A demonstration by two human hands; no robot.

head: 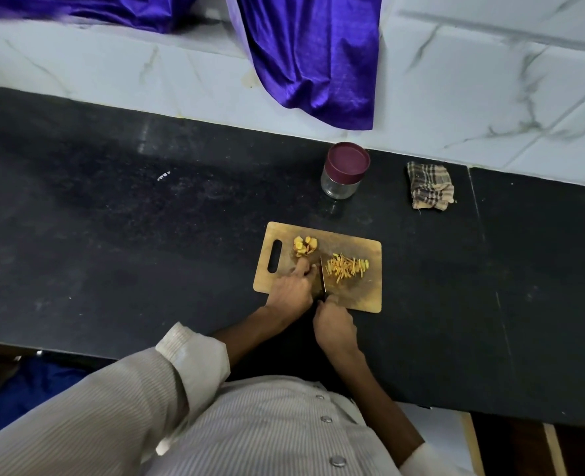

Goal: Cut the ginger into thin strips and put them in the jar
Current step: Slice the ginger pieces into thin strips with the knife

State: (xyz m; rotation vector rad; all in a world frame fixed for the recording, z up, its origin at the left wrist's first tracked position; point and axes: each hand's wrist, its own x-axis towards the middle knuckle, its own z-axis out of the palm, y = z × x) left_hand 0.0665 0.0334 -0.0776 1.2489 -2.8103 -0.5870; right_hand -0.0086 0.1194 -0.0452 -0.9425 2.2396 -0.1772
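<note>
A wooden cutting board (359,297) lies on the black counter. Ginger slices (305,246) are piled at its far left, and a heap of thin ginger strips (347,267) lies at its middle right. My left hand (292,286) presses its fingertips down on a small piece of ginger beside the knife blade; the piece is mostly hidden. My right hand (335,326) grips the handle of a knife (322,276), whose blade points away from me between the left fingers and the strips. A glass jar (344,171) with a maroon lid on stands behind the board.
A folded checked cloth (431,187) lies to the right of the jar. A purple cloth (318,56) hangs over the white tiled wall behind. The black counter (129,235) stretches to both sides of the board.
</note>
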